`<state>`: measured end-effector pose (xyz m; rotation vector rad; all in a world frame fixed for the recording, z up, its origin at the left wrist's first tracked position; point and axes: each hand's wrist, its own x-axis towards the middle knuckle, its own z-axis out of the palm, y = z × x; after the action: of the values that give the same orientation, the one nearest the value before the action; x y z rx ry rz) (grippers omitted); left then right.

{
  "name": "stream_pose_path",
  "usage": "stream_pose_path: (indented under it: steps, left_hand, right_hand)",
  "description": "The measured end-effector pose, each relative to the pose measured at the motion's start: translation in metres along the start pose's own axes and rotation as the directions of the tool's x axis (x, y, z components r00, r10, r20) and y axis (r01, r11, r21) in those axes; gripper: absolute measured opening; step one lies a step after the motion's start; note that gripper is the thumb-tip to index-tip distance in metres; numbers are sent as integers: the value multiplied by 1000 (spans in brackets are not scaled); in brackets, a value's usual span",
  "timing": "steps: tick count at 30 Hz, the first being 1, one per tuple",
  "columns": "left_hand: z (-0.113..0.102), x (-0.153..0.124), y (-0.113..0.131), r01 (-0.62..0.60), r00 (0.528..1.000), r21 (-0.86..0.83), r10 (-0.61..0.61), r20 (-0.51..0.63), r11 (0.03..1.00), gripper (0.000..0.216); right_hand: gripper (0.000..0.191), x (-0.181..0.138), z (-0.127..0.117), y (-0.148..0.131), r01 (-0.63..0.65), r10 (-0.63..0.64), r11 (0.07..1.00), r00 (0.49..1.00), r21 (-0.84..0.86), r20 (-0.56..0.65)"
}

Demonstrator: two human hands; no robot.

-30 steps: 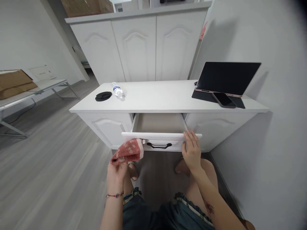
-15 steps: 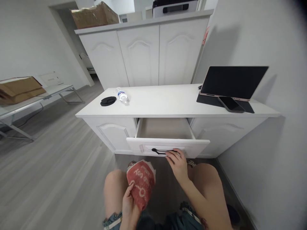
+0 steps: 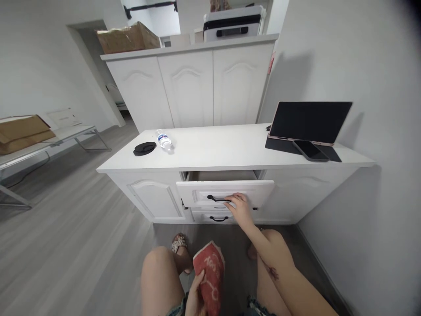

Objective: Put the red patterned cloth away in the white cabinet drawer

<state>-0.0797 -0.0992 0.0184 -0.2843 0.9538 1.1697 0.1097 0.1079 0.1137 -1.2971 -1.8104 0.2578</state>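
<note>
In my left hand [image 3: 196,293] is a folded red cloth [image 3: 210,274] with pale lettering and a white edge, held low between my knees. My right hand [image 3: 239,207] has its fingers on the black handle [image 3: 217,199] of the top drawer [image 3: 194,193]. That drawer stands partly out from the white cabinet, and only a strip of its inside shows over the front panel. Below it, another drawer with a black handle [image 3: 219,218] is closed.
On the white cabinet top [image 3: 213,145] lie a clear plastic bottle [image 3: 164,140], a black round object [image 3: 144,148], a tablet [image 3: 309,122] and a phone [image 3: 311,150]. Cardboard boxes [image 3: 24,133] and a suitcase [image 3: 233,26] stand farther off. A wall [image 3: 342,206] bounds the right.
The top drawer has slid inward with my right hand on its handle, exposing the drawer below. My left hand and the cloth have moved lower and to the right. The view has shifted slightly.
</note>
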Motion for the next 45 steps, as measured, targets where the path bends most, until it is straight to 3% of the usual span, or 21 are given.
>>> stream_pose_path:
  steps: [6,12,19,22,25,27,30,32,35,40,45]
  left_hand:
    - [-6,17,-3,-43,998,38,44,-52,998,28]
    - [-12,25,-5,-92,991,145,105,-86,985,27]
    - [-10,16,-9,-96,995,198,101,-16,975,25]
    - [-11,11,-12,-101,995,216,103,2,971,31]
    - [-14,8,-15,-114,992,251,124,-23,961,33]
    - [-16,8,-16,-126,989,274,141,-34,953,31]
    - [-15,8,-17,-134,989,294,148,-26,946,32]
    - [-13,8,-18,-140,988,312,155,-23,940,33]
    - [-8,9,-18,-155,985,327,170,-15,932,30]
    - [-2,-5,-16,-144,988,319,155,-7,937,25]
    - [-10,-26,-10,-106,994,374,97,44,921,26]
  right_hand:
    - [18,36,9,14,-52,52,999,999,2,5]
    - [17,56,15,24,-67,67,998,998,18,9]
    - [23,58,12,18,-35,36,999,999,-21,37]
    - [44,22,12,8,15,-13,999,997,-32,72]
    - [56,-50,13,3,-94,74,993,971,76,228]
    - [57,-108,10,2,-237,156,959,898,155,411]
    - [48,-182,1,1,-484,278,845,762,229,585]
    - [40,-212,-5,-2,-606,353,744,714,282,605]
    - [36,-228,-8,-6,-689,451,641,695,339,560]
    - [33,-222,-5,-9,-695,483,635,699,338,528]
    - [33,-232,-1,-5,-720,534,599,685,351,495]
